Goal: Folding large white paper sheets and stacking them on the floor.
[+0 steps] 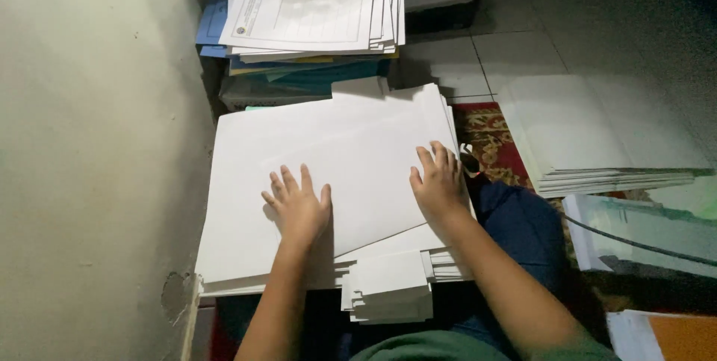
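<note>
Both hands lie flat on the top sheet of a white paper stack in the middle of the frame. It seems the sheet is being squared or pressed; the next move would need a grip on its edge. The left hand has its fingers spread, holding nothing. The right hand rests open near the right edge, fingers slightly curled. Printed forms lie at the upper centre.

Under my hands lies a stack of white sheets, plain matt paper, smooth and unprinted. The pile of printed forms behind it is paper too, just as dull. The floor tiles look smooth with a faint sheen, the patterned rug woven cloth, the wall matt and chipped.
</note>
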